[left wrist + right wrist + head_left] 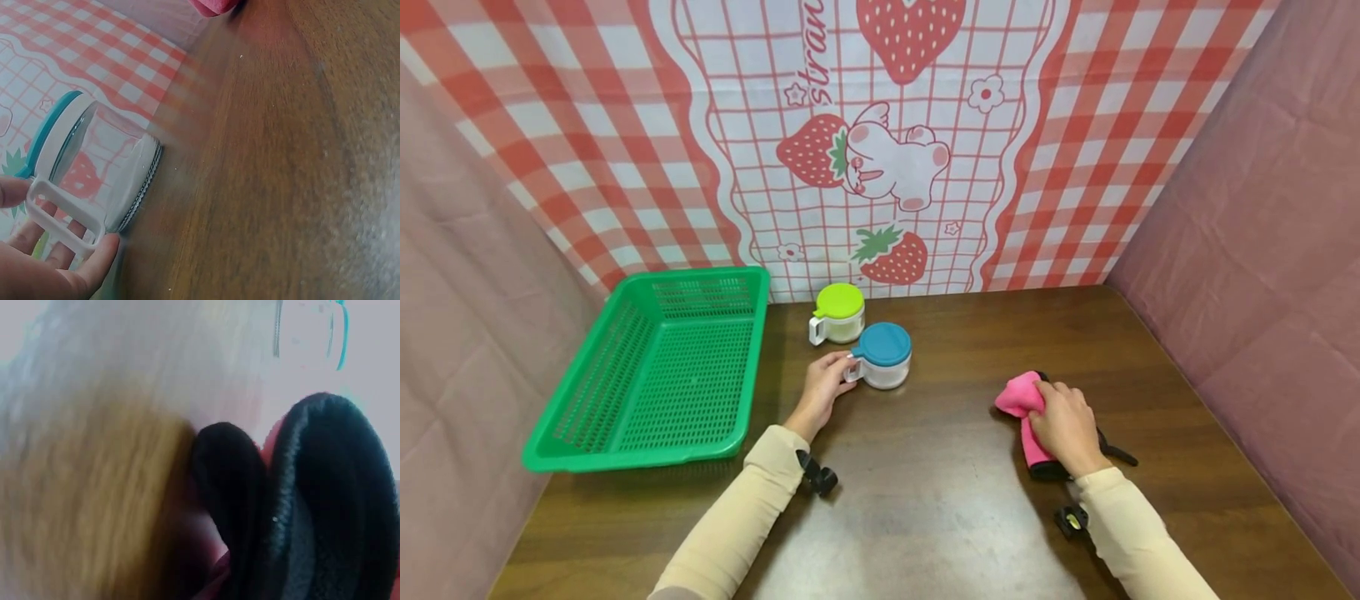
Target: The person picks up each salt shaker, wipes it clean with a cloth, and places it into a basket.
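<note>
My left hand grips the handle of a seasoning jar with a blue lid. In the left wrist view the clear glass jar has something white in its bottom, and fingers lie on both sides of its white handle. My right hand holds a folded pink cloth item with black trim at the table's right. A black strap sticks out beside that hand. The right wrist view shows the item's black edges close up and blurred; the right fingers are mostly hidden there.
Just behind the blue-lidded jar stands a similar jar with a lime-green lid. A green plastic basket occupies the left side of the wooden table. A strawberry-print checked cloth hangs along the back, with pink drapes at both sides.
</note>
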Action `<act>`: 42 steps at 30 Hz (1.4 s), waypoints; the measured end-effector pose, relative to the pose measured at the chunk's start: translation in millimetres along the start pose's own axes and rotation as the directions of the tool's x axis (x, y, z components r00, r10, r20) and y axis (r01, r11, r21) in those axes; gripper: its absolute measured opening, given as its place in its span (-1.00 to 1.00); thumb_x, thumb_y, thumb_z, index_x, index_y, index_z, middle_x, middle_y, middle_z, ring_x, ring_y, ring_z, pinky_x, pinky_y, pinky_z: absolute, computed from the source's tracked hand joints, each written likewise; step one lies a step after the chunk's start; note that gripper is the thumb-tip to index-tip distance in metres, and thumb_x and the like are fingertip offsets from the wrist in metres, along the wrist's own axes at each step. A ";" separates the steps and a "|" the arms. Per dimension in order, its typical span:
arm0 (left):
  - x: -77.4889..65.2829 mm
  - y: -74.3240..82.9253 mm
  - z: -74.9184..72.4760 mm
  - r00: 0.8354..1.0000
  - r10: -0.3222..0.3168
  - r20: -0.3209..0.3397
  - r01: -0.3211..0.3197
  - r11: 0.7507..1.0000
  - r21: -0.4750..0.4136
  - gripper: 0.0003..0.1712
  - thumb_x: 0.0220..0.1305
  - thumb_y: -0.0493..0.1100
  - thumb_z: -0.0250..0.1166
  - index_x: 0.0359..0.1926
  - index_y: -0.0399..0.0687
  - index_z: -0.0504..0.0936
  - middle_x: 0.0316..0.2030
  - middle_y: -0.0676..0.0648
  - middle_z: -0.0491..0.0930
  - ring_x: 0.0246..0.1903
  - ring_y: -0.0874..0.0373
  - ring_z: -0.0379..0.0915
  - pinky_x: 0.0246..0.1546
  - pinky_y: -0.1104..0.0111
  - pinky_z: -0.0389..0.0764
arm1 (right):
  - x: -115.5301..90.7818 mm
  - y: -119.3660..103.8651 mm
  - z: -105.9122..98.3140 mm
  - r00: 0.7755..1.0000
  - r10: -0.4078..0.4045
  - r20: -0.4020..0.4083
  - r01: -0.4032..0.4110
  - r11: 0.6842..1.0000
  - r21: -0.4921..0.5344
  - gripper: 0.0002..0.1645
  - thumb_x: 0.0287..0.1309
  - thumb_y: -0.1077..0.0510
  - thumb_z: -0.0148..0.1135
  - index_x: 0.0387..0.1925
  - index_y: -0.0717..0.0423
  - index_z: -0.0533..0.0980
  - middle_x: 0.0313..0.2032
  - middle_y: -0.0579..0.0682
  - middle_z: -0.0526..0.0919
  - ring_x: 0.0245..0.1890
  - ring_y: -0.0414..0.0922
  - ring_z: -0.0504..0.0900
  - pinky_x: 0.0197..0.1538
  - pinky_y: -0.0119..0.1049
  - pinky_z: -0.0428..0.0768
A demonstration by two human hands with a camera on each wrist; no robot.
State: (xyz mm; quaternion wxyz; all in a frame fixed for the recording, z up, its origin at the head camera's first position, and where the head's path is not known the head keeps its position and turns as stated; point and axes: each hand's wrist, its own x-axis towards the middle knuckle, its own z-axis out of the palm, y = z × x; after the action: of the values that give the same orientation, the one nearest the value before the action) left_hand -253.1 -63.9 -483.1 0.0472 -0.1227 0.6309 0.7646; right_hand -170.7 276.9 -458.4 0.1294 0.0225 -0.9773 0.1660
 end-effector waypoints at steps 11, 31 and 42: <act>-1.1 -1.2 -1.6 1.000 0.014 -0.011 -0.014 1.000 0.009 -0.72 0.28 -0.31 0.16 -0.07 -0.46 0.59 -0.24 -0.14 0.64 -0.30 0.18 0.58 -0.18 0.23 0.72 | -1.4 2.8 -6.5 0.999 0.023 0.041 -0.024 1.000 0.009 -0.48 0.01 0.30 0.20 0.08 0.39 0.48 -0.14 0.42 0.63 -0.15 0.39 0.58 -0.10 0.28 0.51; -0.2 -1.9 1.3 1.000 -0.023 -0.009 0.023 0.999 -0.035 -0.82 0.25 -0.32 0.16 -0.20 -0.39 0.57 -0.38 -0.07 0.60 -0.38 0.21 0.57 -0.22 0.33 0.67 | -4.4 4.7 -9.6 0.992 0.087 0.095 -0.089 0.996 0.012 -0.47 0.07 0.23 0.20 0.13 0.30 0.47 -0.04 0.41 0.62 -0.10 0.40 0.58 -0.16 0.33 0.51; -2.3 -1.6 2.3 1.000 -0.029 -0.004 0.029 0.999 -0.031 -0.88 0.28 -0.31 0.16 -0.26 -0.31 0.57 -0.36 -0.07 0.60 -0.34 0.17 0.59 -0.13 0.21 0.69 | -6.1 4.1 -10.0 0.989 0.101 0.108 -0.102 0.995 0.009 -0.45 0.10 0.21 0.21 0.16 0.28 0.46 0.00 0.40 0.60 -0.06 0.40 0.57 -0.14 0.34 0.51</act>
State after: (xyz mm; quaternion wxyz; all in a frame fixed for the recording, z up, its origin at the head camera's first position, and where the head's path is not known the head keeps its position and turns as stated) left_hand -250.8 -61.1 -483.6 0.0552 -0.1342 0.6172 0.7733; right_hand -162.8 284.1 -452.2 0.0679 -0.0173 -0.9815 0.1780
